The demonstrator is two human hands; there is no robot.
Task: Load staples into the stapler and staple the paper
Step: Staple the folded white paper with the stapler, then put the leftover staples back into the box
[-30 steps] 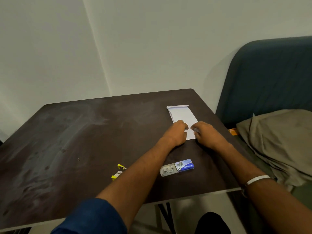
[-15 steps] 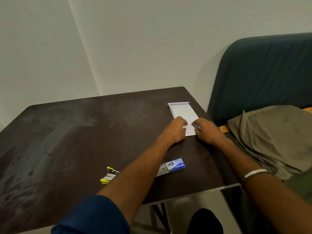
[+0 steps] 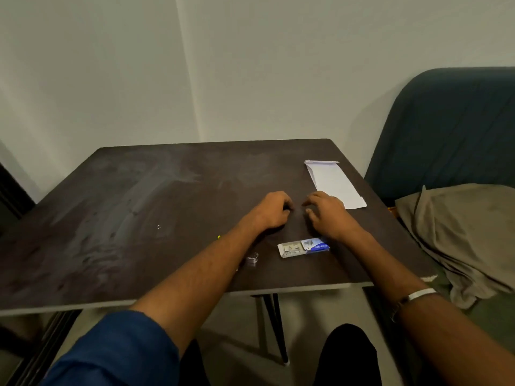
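Paper (image 3: 335,183) long axis runs away-left; left hand (image 3: 274,208) grip curled, contents unclear; right hand (image 3: 324,214) grip spread.

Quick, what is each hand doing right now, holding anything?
Left hand: curled shut on the table; contents cannot be told.
Right hand: open, holding nothing.

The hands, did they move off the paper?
Yes. Both hands, left hand and right hand, came off the paper, toward the staple box.
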